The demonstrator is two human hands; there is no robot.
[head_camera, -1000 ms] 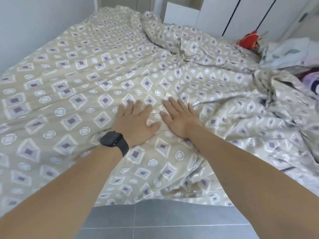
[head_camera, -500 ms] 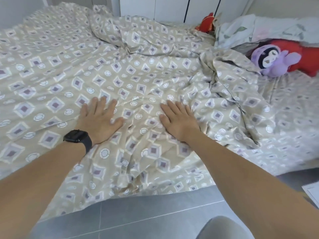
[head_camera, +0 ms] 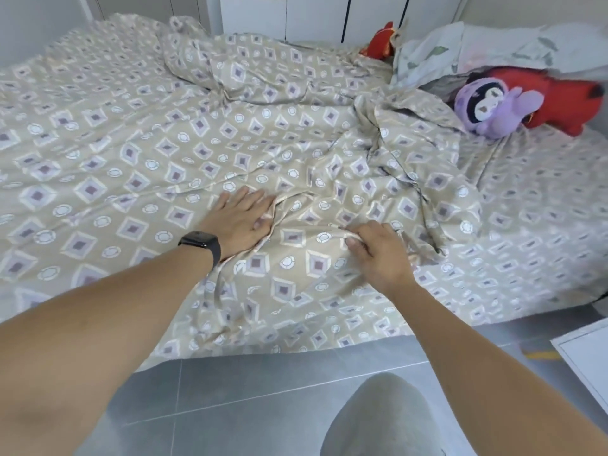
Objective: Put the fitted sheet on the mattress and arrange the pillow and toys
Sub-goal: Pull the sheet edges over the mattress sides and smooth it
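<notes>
A beige fitted sheet (head_camera: 131,153) with diamond and circle print lies spread over the mattress, bunched into folds at the middle and right. My left hand (head_camera: 240,218), a black watch on its wrist, rests on the sheet with its thumb side tucked under a raised fold. My right hand (head_camera: 375,248) pinches a ridge of the sheet between thumb and fingers. At the far right sit a purple plush toy (head_camera: 490,106), a red plush toy (head_camera: 566,97) behind it, a smaller red toy (head_camera: 378,44) further back, and a pale leaf-print pillow (head_camera: 460,47).
Grey floor tiles (head_camera: 230,390) run along the bed's near edge, where the sheet hangs over. My knee in grey trousers (head_camera: 381,419) shows at the bottom. A white board (head_camera: 585,353) lies on the floor at right. White wardrobe doors (head_camera: 312,14) stand behind the bed.
Both hands lay flat on the sheet before. Now my right hand has closed on a fold and my left hand holds a fold. The view has swung right, showing the toys.
</notes>
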